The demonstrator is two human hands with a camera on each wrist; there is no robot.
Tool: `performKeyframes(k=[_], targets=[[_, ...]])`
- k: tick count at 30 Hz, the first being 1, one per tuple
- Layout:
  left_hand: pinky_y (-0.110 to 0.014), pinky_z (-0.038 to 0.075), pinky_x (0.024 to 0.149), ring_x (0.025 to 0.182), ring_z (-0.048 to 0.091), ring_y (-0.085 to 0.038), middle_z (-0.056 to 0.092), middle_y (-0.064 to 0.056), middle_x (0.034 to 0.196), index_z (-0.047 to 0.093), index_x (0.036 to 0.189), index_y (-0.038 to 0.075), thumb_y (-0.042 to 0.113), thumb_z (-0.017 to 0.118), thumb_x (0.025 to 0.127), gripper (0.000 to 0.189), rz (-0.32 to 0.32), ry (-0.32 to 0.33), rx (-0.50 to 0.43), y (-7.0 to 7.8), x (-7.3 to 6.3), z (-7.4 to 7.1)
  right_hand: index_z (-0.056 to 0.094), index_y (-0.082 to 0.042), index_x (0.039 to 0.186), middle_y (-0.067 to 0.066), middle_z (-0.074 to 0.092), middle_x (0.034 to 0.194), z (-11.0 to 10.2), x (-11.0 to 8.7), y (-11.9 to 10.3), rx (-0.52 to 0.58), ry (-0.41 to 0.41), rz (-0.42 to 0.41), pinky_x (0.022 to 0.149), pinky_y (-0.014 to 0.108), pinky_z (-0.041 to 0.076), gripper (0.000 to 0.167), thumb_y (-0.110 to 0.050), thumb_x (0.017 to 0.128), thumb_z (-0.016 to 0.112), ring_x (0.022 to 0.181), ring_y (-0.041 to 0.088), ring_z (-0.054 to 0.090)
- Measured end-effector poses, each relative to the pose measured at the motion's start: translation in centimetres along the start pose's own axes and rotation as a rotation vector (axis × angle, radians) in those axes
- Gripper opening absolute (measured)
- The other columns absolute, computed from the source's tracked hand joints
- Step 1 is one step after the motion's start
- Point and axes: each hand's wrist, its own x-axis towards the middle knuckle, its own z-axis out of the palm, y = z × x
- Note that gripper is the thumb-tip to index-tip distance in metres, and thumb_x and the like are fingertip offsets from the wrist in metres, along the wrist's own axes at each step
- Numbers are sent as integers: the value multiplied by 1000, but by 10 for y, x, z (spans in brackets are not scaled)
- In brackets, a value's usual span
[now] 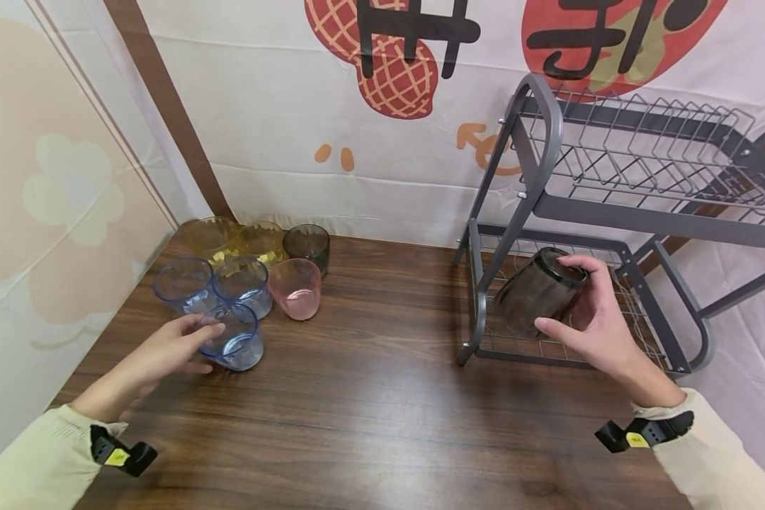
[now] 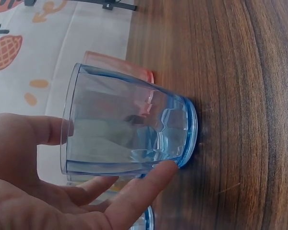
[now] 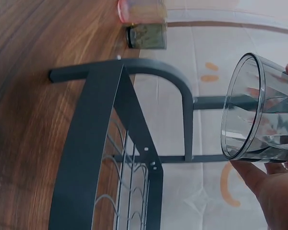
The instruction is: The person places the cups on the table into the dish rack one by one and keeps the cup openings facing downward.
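My right hand grips a dark grey clear cup, thumb on the near side and fingers by its base. The cup is upside down and tilted at the rack's lower tier; in the right wrist view its rim points toward the table side. My left hand is at the nearest blue cup, which stands upright on the table. In the left wrist view, the index finger meets that cup's rim, while the thumb extends along its side. A firm hold is not evident.
Two more blue cups, a pink cup, two yellow cups and another dark cup stand close together at the back left. The grey two-tier metal rack stands at right. A printed cloth hangs behind the wooden table.
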Motion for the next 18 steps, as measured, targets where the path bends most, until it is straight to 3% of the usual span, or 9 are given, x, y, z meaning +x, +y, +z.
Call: performKeyframes(k=[9, 18], targets=[[-39, 62, 87, 130, 45, -52, 33, -43, 145, 24, 144, -24, 28, 46, 109, 66, 43, 4, -46, -4, 4, 4, 32, -3, 150, 8, 38, 143, -8, 7, 12, -90, 93, 66, 96, 18, 44, 88, 30, 74, 63, 123, 19, 44], [-41, 61, 88, 129, 47, -50, 34, -44, 144, 25, 143, -24, 23, 44, 110, 61, 55, -9, -50, -5, 6, 3, 24, -18, 157, -1, 37, 141, -9, 18, 22, -290, 121, 239, 88, 11, 47, 91, 14, 85, 70, 121, 12, 48]])
